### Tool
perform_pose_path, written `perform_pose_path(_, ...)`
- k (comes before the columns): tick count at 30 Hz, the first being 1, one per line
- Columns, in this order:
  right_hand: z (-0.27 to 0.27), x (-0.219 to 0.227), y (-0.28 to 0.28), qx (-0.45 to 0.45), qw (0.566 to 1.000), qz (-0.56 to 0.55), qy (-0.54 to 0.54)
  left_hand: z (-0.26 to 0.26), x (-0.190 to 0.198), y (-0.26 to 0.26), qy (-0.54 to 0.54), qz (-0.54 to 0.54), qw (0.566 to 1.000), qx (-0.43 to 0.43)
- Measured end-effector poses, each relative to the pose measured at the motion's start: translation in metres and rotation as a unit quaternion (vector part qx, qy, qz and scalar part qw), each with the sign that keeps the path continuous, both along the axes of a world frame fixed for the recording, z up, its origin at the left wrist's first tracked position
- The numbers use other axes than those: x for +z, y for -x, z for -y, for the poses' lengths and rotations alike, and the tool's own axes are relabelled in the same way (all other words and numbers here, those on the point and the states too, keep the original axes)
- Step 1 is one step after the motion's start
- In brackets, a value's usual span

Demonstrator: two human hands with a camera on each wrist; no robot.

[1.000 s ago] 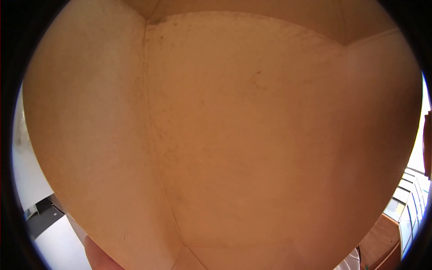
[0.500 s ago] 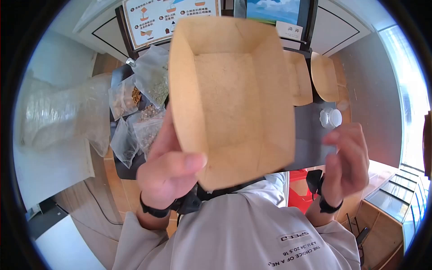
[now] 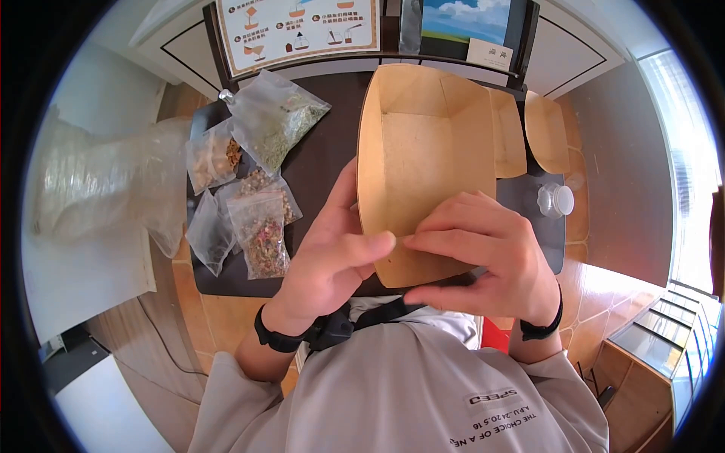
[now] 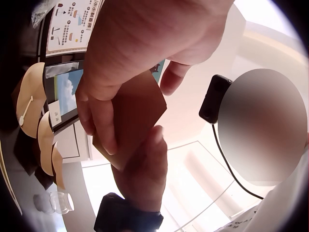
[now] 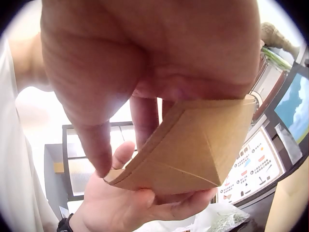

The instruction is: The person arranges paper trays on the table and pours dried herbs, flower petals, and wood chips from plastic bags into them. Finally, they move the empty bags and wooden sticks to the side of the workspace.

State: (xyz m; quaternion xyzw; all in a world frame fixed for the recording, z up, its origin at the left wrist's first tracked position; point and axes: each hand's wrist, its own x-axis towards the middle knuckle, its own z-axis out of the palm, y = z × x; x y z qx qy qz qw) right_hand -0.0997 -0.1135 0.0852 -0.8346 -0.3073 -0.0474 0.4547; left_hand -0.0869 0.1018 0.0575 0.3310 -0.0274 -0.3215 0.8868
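A brown kraft paper tray (image 3: 415,151) with slanted walls is held above the dark table, its inside facing up in the head view. My left hand (image 3: 325,260) grips its near left corner, thumb over the wall and the other fingers behind the tray. At the near end, my right hand (image 3: 495,253) has its fingers over the wall on the inner side and its thumb below, outside. The right fingertips meet the left thumb there. From the right wrist view, the right thumb tip lies at the rim of the paper tray (image 5: 188,150).
Clear bags of dried plant matter (image 3: 260,234) lie on the table's left. More paper trays (image 3: 547,132) stand at the back right, near a small jar with a white lid (image 3: 556,200). An instruction sheet (image 3: 302,34) and a landscape picture (image 3: 464,19) stand behind the table (image 3: 332,170).
The paper tray, which filled the head view a second ago, has come down and away from the face. My right hand has moved in from the right onto its near end.
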Motion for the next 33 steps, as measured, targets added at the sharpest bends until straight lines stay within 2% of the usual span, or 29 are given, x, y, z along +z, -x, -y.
perform_pose_path(8,0.001,-0.002,-0.002,0.006,1.0,0.009,0.017,0.0,0.0,0.004,0.028,-0.005,1.0,-0.011)
perform_pose_path(11,0.0,-0.002,-0.002,0.005,1.0,0.006,0.018,0.003,-0.004,0.004,0.049,-0.012,0.999,0.011)
perform_pose_path(13,-0.001,-0.002,-0.002,0.001,1.0,0.013,0.028,0.003,-0.005,0.004,-0.009,0.004,1.0,-0.003)
perform_pose_path(16,-0.002,-0.001,-0.001,0.0,1.0,0.009,0.012,0.008,-0.001,0.005,-0.006,-0.005,1.0,0.016)
perform_pose_path(21,-0.008,0.006,0.004,-0.037,0.996,0.027,0.079,0.011,-0.001,0.005,-0.006,-0.012,1.0,0.013)
perform_pose_path(32,-0.005,-0.01,-0.002,-0.019,0.996,0.084,0.029,0.015,-0.005,0.003,-0.023,-0.045,0.999,0.008)
perform_pose_path(33,-0.005,-0.012,-0.002,-0.026,0.994,0.102,0.024,0.015,-0.008,0.003,0.009,-0.056,0.998,0.005)
